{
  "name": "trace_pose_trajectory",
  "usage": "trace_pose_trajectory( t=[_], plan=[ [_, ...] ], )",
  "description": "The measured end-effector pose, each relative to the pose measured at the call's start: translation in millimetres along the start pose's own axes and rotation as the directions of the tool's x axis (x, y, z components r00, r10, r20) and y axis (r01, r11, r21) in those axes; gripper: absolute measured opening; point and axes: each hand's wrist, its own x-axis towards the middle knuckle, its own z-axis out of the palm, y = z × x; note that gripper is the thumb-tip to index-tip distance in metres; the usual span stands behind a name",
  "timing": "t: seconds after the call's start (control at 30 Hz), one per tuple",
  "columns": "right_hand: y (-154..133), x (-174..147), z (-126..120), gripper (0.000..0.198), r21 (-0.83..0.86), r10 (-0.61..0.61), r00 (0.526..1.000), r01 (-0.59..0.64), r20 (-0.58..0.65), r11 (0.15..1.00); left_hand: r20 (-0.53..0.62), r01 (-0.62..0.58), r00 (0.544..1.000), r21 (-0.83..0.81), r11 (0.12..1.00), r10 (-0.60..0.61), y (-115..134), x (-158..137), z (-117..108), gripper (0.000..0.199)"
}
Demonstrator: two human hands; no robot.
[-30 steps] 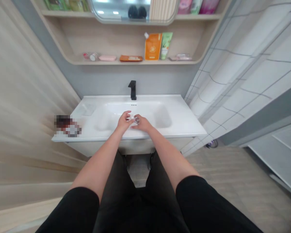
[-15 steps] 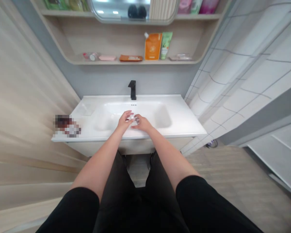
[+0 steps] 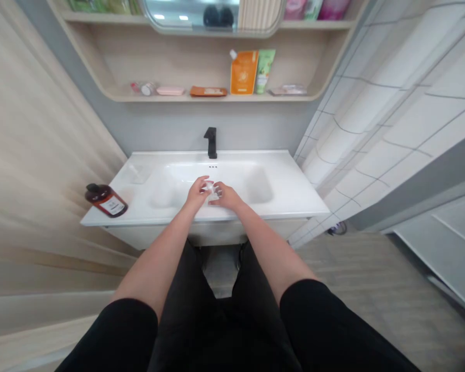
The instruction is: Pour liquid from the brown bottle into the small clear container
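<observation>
Over the front part of the white sink basin, my two hands meet on a small clear container with a whitish top. My left hand closes its fingers at the whitish top. On the other side, my right hand curls round the clear body. Fingers cover much of the container, so its exact kind cannot be made out. Behind it, at the back of the basin, stands a black faucet.
A dark brown bottle with a white label is on the counter's left end, near a clear flat item. The wall shelf holds an orange pouch, a green tube and small packs. A mirror hangs above.
My hands stay at nearly the same spot, both on the clear container. The view has shifted very slightly. The brown bottle, pixelated before, now shows clearly.
</observation>
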Motion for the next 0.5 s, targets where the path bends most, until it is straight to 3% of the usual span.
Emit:
trace_pose_trajectory(
  t=[0.27, 0.5],
  plan=[
    [1.0, 0.6, 0.8, 0.076, -0.005, -0.023, 1.0, 0.023, 0.011, 1.0, -0.149, 0.009, 0.989, 0.116, 0.993, 0.009, -1.0, 2.0, 5.5, 0.057],
    [1.8, 0.4, 2.3, 0.078, -0.067, 0.02, 1.0, -0.02, -0.004, 0.998, -0.178, 0.006, 0.984, 0.185, 0.983, 0.027, 8.2, -2.8, 5.1, 0.043]
  ],
)
